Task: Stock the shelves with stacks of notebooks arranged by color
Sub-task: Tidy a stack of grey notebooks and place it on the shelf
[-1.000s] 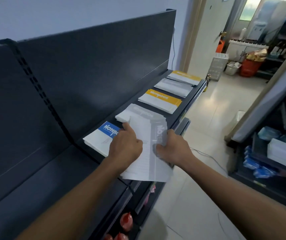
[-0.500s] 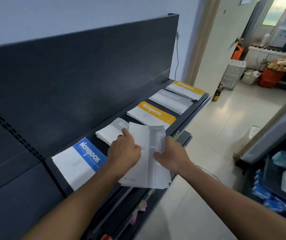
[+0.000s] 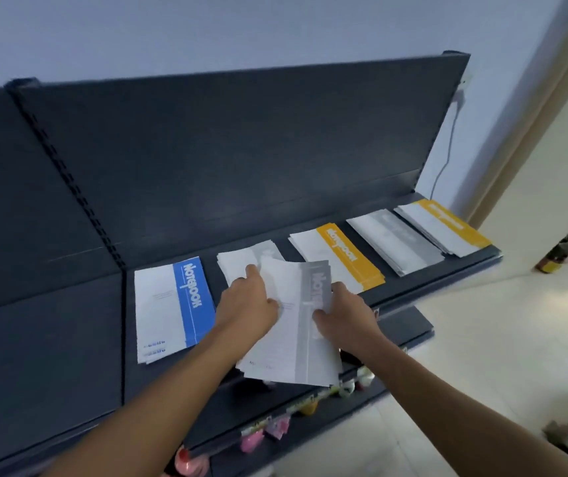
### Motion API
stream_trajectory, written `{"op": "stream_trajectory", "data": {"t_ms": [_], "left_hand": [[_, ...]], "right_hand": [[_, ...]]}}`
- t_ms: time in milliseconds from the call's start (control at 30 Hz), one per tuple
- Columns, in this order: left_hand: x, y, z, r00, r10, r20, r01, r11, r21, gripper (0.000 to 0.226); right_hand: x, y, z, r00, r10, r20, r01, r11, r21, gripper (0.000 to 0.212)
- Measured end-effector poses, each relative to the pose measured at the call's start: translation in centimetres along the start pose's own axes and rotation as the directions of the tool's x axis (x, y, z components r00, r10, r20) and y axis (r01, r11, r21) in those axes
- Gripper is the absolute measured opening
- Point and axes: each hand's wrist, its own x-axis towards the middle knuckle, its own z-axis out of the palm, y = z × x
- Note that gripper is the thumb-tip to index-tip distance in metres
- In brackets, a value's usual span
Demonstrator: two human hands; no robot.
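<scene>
A dark shelf (image 3: pixel 440 273) carries notebook stacks in a row: a blue stack (image 3: pixel 169 311) at the left, a grey stack (image 3: pixel 241 263) beside it, then a yellow stack (image 3: pixel 341 259), another grey stack (image 3: pixel 396 246) and a yellow stack (image 3: pixel 444 225) at the far right. Both hands hold a bundle of grey notebooks (image 3: pixel 296 339) over the shelf's front edge, overlapping the near grey stack. My left hand (image 3: pixel 246 306) grips its left side, index finger stretched onto the stack behind. My right hand (image 3: pixel 342 315) grips its right side.
The shelf's dark back panel (image 3: pixel 241 149) rises behind the stacks. Lower shelves below hold small colourful items (image 3: pixel 265 432). A bottle (image 3: pixel 551 261) stands on the pale tiled floor at the right, next to a door frame.
The view has swung left and closer to the shelf. The held grey bundle has moved forward a little over the near grey stack; both hands keep their grip.
</scene>
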Motion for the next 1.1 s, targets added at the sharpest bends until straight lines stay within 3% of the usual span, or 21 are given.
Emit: {"op": "stream_trajectory", "data": {"t_ms": [167,500,900,1100], "left_hand": [[3.0,-1.1,0.4,0.992,-0.102,-0.078,0.098,0.994,-0.052,0.049],[8.2,-3.3,2.2,0.960,-0.263,-0.095,0.261,0.965,-0.037,0.061],[9.7,-3.3,3.4,0.940,-0.317,-0.125,0.318,0.948,-0.018,0.052],[9.5,-2.6,3.1,0.937,-0.315,-0.149,0.332,0.936,0.115,0.046]], "right_hand": [[4.5,-1.8,-0.1,0.997,-0.071,0.032,0.072,0.997,-0.035,0.024],[12.7,-4.8,1.3,0.981,-0.188,0.057,0.195,0.967,-0.166,0.019],[16.5,-4.5,3.0,0.966,-0.216,0.141,0.240,0.952,-0.190,0.026],[17.4,-4.0,3.1,0.929,-0.234,0.286,0.315,0.906,-0.283,0.051]]}}
